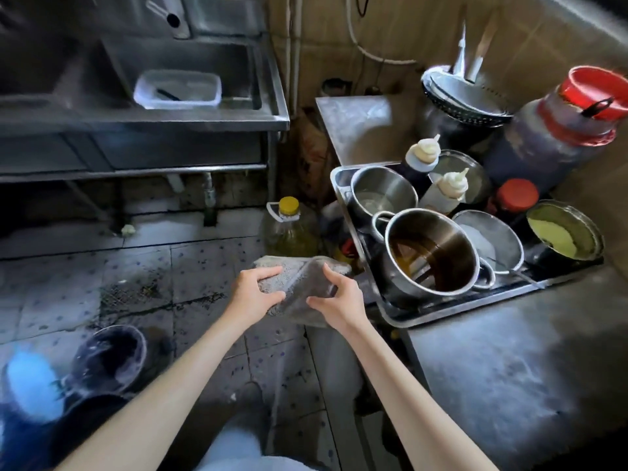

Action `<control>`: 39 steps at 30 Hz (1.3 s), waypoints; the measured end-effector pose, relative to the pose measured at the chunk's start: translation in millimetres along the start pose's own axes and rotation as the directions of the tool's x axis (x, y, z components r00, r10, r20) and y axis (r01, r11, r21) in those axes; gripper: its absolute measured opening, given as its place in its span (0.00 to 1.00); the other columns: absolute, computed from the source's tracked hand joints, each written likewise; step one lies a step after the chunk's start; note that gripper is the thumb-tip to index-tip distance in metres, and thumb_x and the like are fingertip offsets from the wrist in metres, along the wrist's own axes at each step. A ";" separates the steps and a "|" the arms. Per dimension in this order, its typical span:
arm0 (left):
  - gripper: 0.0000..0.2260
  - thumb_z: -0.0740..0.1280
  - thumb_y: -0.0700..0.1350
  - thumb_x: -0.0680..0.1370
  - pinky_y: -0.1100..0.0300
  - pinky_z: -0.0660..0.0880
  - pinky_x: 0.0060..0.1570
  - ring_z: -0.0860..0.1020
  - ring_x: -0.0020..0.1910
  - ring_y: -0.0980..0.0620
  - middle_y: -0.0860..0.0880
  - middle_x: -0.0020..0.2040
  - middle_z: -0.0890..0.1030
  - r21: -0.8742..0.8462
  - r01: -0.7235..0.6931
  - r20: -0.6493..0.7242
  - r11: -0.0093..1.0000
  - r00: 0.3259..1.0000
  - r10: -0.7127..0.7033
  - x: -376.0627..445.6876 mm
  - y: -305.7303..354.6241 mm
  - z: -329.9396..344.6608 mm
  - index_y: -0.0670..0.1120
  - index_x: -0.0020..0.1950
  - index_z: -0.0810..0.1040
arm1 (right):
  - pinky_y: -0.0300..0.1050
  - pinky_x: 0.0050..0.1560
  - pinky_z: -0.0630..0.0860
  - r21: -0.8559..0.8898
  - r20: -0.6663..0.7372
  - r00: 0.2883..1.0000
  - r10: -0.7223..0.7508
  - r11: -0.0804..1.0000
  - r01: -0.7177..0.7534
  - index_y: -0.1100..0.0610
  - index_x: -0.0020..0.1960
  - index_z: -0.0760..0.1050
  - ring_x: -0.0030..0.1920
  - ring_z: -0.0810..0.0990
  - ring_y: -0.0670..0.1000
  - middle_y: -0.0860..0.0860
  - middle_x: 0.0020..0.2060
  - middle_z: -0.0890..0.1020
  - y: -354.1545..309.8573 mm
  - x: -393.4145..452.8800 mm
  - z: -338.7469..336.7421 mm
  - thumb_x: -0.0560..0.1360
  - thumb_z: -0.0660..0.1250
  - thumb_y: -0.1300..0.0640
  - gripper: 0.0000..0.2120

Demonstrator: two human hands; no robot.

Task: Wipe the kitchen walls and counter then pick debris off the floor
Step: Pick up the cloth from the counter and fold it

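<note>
A grey cloth (299, 283) is held in front of me above the tiled floor (204, 266). My left hand (255, 290) grips its left side, fingers curled over the top edge and thumb underneath. My right hand (336, 297) holds the right side with its fingers spread and bent over the cloth. The steel counter (509, 368) lies to the right, its near part bare and dull. The tan tiled wall (526, 45) runs behind the counter.
A tray (339, 175) on the counter holds several pots, squeeze bottles and jars. An oil jug (289, 226) stands on the floor beside the counter. A steel sink (190, 124) with a plastic tub sits at the left. A dark bucket (108, 355) stands at lower left.
</note>
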State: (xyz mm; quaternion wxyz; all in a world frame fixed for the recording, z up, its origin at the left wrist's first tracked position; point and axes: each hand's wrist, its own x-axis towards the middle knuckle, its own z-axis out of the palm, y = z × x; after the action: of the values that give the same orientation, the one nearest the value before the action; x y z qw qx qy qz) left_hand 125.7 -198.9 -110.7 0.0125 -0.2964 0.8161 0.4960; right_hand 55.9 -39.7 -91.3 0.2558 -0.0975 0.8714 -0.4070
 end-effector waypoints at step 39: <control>0.23 0.75 0.41 0.68 0.67 0.60 0.60 0.68 0.69 0.52 0.50 0.68 0.73 -0.023 0.079 -0.290 0.997 0.953 -0.082 303.4 -6.1 -242.1 0.52 0.62 0.78 | 0.35 0.47 0.76 -0.058 0.167 0.964 -0.208 0.974 0.220 0.53 0.72 0.66 0.64 0.74 0.51 0.50 0.67 0.73 -249.6 331.5 115.5 0.67 0.76 0.57 0.36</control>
State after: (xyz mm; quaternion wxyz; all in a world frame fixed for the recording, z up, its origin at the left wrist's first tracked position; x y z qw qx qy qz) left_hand -55.0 -541.8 -88.1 -0.0891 -0.3993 0.7934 0.4508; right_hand -174.8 -403.4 -85.4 0.2755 -0.2332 0.8472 -0.3897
